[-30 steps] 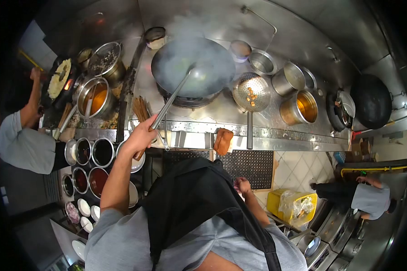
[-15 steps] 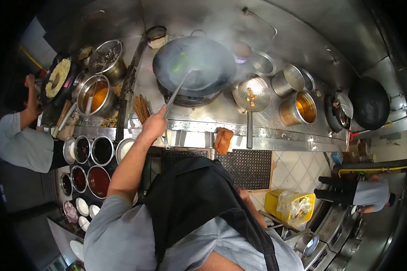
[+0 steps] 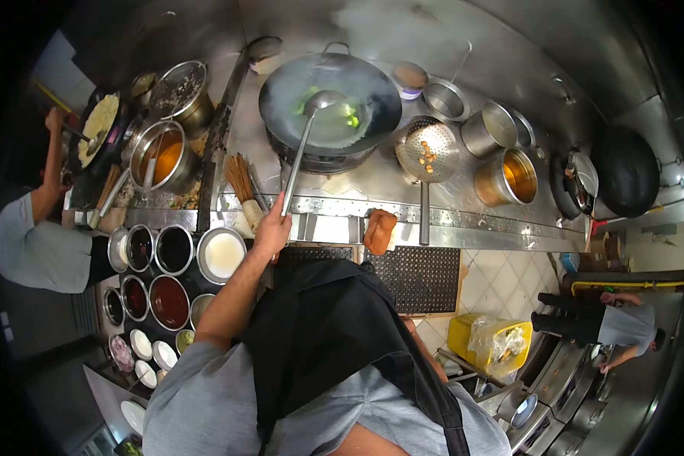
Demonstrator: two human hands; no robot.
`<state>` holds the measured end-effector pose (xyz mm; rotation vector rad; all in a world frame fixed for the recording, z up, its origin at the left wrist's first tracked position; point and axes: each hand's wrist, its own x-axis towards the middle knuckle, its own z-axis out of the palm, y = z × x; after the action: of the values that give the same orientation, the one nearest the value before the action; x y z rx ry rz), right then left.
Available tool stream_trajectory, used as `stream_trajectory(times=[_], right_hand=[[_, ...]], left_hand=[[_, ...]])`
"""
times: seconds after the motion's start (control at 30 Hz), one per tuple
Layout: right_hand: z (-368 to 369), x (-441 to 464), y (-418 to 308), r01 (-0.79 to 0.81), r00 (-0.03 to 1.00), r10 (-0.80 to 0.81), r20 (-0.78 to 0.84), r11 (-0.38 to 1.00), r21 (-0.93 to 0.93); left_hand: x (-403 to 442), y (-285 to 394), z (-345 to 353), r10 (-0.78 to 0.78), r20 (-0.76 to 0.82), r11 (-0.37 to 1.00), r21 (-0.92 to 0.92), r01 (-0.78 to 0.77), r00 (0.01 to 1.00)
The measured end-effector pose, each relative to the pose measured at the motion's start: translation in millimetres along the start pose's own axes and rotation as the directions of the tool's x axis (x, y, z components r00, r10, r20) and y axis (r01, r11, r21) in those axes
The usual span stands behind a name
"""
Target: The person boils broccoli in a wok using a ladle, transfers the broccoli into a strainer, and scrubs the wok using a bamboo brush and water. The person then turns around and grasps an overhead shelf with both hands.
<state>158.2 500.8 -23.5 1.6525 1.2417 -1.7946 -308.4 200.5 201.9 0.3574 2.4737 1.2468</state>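
My left hand is closed around the handle of a long metal ladle. The ladle's bowl hangs over the large black wok on the burner. Steaming liquid and a few bright green vegetable pieces are inside the wok. Beside my left hand stands a bamboo brush. My right hand is mostly behind the black apron, so its fingers are hidden.
A perforated strainer with browned bits lies right of the wok, near a pot of amber liquid. A brown folded cloth hangs on the counter edge. Sauce containers stand left. Two co-workers are nearby.
The ladle has lifted and turned, its bowl now showing above the wok. My left hand has moved slightly right and down. Steam has thinned, and more green pieces show.
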Motion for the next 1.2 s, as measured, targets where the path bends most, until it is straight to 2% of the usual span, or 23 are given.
stream_trajectory(times=[0.07, 0.17, 0.2, 0.3, 0.37, 0.4, 0.5, 0.6, 0.67, 0.77, 0.8, 0.9, 0.93, 1.0, 1.03, 1.1, 1.17, 1.2], right_hand=[[-9, -5, -13, 0.157, 0.987, -0.149, 0.053, 0.961, -0.225], [-4, -22, -47, 0.183, 0.983, -0.176, 0.052, 0.92, -0.347], [-3, -24, -56, 0.205, 0.978, -0.203, 0.045, 0.905, -0.373], [5, -28, -72, 0.328, 0.93, -0.367, 0.027, 0.792, -0.516], [20, -41, -97, 0.226, 0.961, -0.269, -0.058, 0.892, -0.391], [21, -40, -101, 0.284, 0.95, -0.312, -0.008, 0.874, -0.394], [31, -36, -98, 0.31, 0.939, -0.338, -0.061, 0.911, -0.272], [8, -3, -68, 0.53, 0.842, -0.522, 0.136, 0.753, -0.389], [-6, 3, -54, 0.61, 0.773, -0.587, 0.239, 0.584, -0.536], [-16, 3, -29, 0.396, 0.913, -0.397, 0.093, 0.808, -0.437], [-12, 0, -26, 0.181, 0.981, -0.191, -0.022, 0.955, -0.234], [-23, -4, -15, 0.264, 0.964, -0.25, 0.087, 0.929, -0.26], [-21, -18, -20, 0.236, 0.972, -0.226, 0.072, 0.947, -0.216], [-14, -43, -28, 0.223, 0.974, -0.223, 0.025, 0.943, -0.247], [-10, -49, -32, 0.235, 0.968, -0.25, -0.004, 0.917, -0.323], [-3, -55, -42, 0.21, 0.971, -0.237, -0.041, 0.917, -0.338], [3, -54, -47, 0.135, 0.987, -0.15, -0.052, 0.968, -0.212], [6, -59, -52, 0.126, 0.989, -0.141, -0.053, 0.967, -0.22]], left_hand=[[-3, -11, 2, 0.039, -0.036, 0.999, -0.021, -0.04, 0.999], [-8, -21, 5, 0.137, -0.08, 0.991, 0.01, -0.137, 0.987], [-11, -14, 1, 0.083, -0.037, 0.996, 0.032, -0.082, 0.996], [-12, -20, 7, 0.09, -0.042, 0.993, 0.083, -0.086, 0.995], [-12, -27, 13, 0.129, -0.074, 0.988, 0.1, -0.121, 0.989], [-13, -20, 11, 0.148, -0.09, 0.985, 0.108, -0.138, 0.985], [-19, 4, 2, -0.117, 0.02, 0.981, -0.154, 0.118, 0.993], [-15, 9, -3, -0.12, -0.027, 0.969, -0.22, 0.112, 0.992], [2, 10, -10, -0.081, -0.095, 0.973, -0.223, 0.058, 0.992], [26, 30, -24, -0.103, -0.106, 0.96, -0.27, 0.071, 0.989], [34, 43, -33, -0.12, -0.098, 0.952, -0.294, 0.086, 0.988], [55, 46, -38, -0.138, -0.016, 0.91, -0.397, 0.12, 0.99], [59, 45, -36, -0.133, 0.017, 0.885, -0.447, 0.127, 0.991], [52, 55, -36, -0.148, 0.109, 0.825, -0.534, 0.183, 0.983], [44, 61, -40, -0.14, 0.155, 0.812, -0.547, 0.203, 0.978], [30, 67, -47, -0.122, 0.243, 0.788, -0.566, 0.243, 0.962], [18, 58, -39, -0.141, 0.175, 0.848, -0.487, 0.21, 0.974], [14, 40, -25, -0.133, 0.138, 0.858, -0.479, 0.183, 0.981]])
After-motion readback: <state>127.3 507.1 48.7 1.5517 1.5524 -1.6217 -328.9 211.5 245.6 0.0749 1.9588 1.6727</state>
